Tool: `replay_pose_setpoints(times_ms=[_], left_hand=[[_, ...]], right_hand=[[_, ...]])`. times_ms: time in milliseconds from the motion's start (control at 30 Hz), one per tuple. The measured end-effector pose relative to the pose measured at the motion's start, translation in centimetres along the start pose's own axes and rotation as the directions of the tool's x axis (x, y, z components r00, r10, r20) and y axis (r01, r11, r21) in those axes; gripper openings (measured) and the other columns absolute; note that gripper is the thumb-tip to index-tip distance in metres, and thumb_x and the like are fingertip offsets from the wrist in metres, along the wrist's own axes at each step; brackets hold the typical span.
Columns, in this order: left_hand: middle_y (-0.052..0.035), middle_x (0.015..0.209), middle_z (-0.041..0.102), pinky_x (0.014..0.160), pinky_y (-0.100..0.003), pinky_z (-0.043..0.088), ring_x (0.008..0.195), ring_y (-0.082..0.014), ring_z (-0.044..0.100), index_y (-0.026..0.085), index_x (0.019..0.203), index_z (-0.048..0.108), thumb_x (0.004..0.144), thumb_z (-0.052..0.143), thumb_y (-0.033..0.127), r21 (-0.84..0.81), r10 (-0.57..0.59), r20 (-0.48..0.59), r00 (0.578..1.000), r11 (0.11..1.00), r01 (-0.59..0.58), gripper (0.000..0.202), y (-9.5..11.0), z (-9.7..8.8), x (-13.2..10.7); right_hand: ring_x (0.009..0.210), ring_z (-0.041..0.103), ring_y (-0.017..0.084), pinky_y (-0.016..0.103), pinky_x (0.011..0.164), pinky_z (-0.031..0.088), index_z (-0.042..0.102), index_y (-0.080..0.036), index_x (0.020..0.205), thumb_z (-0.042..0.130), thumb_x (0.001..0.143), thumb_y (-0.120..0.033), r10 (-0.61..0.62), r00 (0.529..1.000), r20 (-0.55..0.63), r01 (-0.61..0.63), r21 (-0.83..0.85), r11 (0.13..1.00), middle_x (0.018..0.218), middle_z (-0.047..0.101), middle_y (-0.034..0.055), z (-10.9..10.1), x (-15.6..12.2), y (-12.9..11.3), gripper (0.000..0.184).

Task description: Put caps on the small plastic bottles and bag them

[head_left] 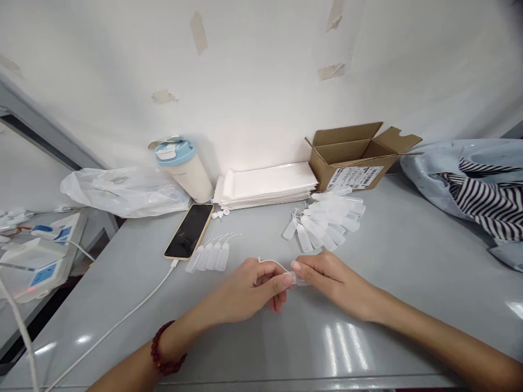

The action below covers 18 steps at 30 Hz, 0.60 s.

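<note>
My left hand (pixel 249 288) and my right hand (pixel 327 277) meet over the grey table (pixel 408 261), both pinched on one small translucent plastic bottle (pixel 300 280) with a thin white tether looping up from it. A row of several similar small bottles (pixel 210 256) lies just beyond my left hand. A larger pile of the same bottles (pixel 327 218) lies beyond my right hand. A red bead bracelet (pixel 163 348) is on my left wrist.
A phone (pixel 190 230) on a white cable lies left of centre, with a blue-lidded cup (pixel 183 169) behind it. A stack of white sheets (pixel 267 185), an open cardboard box (pixel 355 155), a plastic bag (pixel 122 190) and striped cloth (pixel 486 196) line the wall.
</note>
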<state>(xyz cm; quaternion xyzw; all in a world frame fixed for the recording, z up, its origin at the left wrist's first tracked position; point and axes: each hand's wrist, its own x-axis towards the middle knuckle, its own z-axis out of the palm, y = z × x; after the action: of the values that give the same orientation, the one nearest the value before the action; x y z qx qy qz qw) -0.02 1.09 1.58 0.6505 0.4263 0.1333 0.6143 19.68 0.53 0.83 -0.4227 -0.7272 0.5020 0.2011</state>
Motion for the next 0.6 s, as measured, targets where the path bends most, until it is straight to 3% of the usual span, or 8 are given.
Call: replay_pose_setpoints(times_ms=[133,200,300,367,433,500,567,600], left_hand=[[0.0007,0.057,0.057,0.053,-0.024,0.046,0.050,-0.0110,0.057,0.013,0.071,0.060,0.086,0.053,0.045,-0.332,0.012,0.020,1.000,0.943,-0.005,0.036,-0.8,-0.1,0.6],[0.0002,0.056,0.055,0.049,-0.024,0.045,0.047,-0.0109,0.056,0.011,0.070,0.061,0.085,0.055,0.045,-0.457,-0.009,0.001,1.000,0.889,0.009,0.038,-0.8,-0.3,0.8],[-0.0009,0.058,0.055,0.047,-0.023,0.044,0.047,-0.0105,0.055,0.009,0.071,0.062,0.084,0.057,0.045,-0.509,-0.018,0.012,1.000,0.860,0.022,0.038,-0.4,-0.5,0.7],[-0.0009,0.059,0.055,0.047,-0.023,0.045,0.048,-0.0106,0.055,0.010,0.072,0.062,0.085,0.055,0.045,-0.471,-0.003,0.018,1.000,0.882,0.011,0.038,-0.2,-0.5,0.6],[-0.0004,0.060,0.055,0.050,-0.024,0.046,0.050,-0.0107,0.056,0.012,0.070,0.059,0.088,0.050,0.044,-0.331,0.048,-0.019,0.999,0.942,-0.051,0.037,-0.3,-0.3,0.4],[0.0000,0.061,0.056,0.054,-0.023,0.046,0.053,-0.0107,0.055,0.014,0.070,0.057,0.091,0.046,0.038,-0.014,0.183,-0.129,0.975,0.982,-0.186,0.035,-0.9,0.0,0.4],[-0.0007,0.063,0.056,0.055,-0.023,0.044,0.057,-0.0112,0.053,0.015,0.075,0.058,0.093,0.044,0.029,0.418,0.455,-0.224,0.862,0.844,-0.337,0.027,-1.9,0.2,0.5],[-0.0018,0.066,0.057,0.054,-0.023,0.043,0.058,-0.0117,0.051,0.015,0.082,0.059,0.093,0.044,0.025,0.589,0.614,-0.211,0.760,0.701,-0.403,0.021,-2.4,0.3,0.5]], right_hand=[[0.061,0.051,0.013,0.026,0.058,0.039,0.050,-0.017,0.101,0.032,0.097,-0.037,-0.169,0.980,-0.106,0.139,-0.243,0.960,0.072,0.057,0.0009,-0.3,-0.3,0.3,0.027],[0.067,0.054,0.016,0.027,0.059,0.041,0.046,-0.016,0.110,0.037,0.095,-0.032,-0.344,0.928,-0.145,0.254,-0.429,0.867,0.082,0.060,0.0058,-0.4,-0.3,0.8,0.023],[0.068,0.053,0.017,0.028,0.056,0.041,0.049,-0.013,0.107,0.038,0.095,-0.025,-0.554,0.821,-0.142,0.373,-0.602,0.706,0.085,0.059,0.0101,-0.3,-0.1,1.5,0.021],[0.063,0.051,0.016,0.027,0.054,0.040,0.052,-0.011,0.104,0.036,0.095,-0.025,-0.575,0.805,-0.151,0.403,-0.573,0.714,0.078,0.058,0.0082,-0.1,0.0,1.6,0.023],[0.062,0.051,0.014,0.026,0.055,0.040,0.055,-0.011,0.100,0.036,0.096,-0.027,-0.486,0.853,-0.190,0.369,-0.438,0.820,0.075,0.058,0.0063,0.0,0.0,1.5,0.025],[0.061,0.050,0.013,0.025,0.057,0.039,0.058,-0.013,0.094,0.037,0.096,-0.032,-0.312,0.929,-0.201,0.261,-0.242,0.934,0.071,0.058,0.0034,0.0,0.1,1.1,0.029],[0.056,0.046,0.011,0.024,0.054,0.035,0.061,-0.015,0.087,0.037,0.095,-0.038,-0.142,0.976,-0.165,0.136,-0.047,0.990,0.063,0.053,-0.0007,-0.1,0.2,0.8,0.034],[0.053,0.042,0.010,0.024,0.051,0.033,0.061,-0.015,0.085,0.038,0.095,-0.040,-0.088,0.986,-0.143,0.093,0.030,0.995,0.060,0.049,-0.0024,-0.2,0.3,0.7,0.036]])
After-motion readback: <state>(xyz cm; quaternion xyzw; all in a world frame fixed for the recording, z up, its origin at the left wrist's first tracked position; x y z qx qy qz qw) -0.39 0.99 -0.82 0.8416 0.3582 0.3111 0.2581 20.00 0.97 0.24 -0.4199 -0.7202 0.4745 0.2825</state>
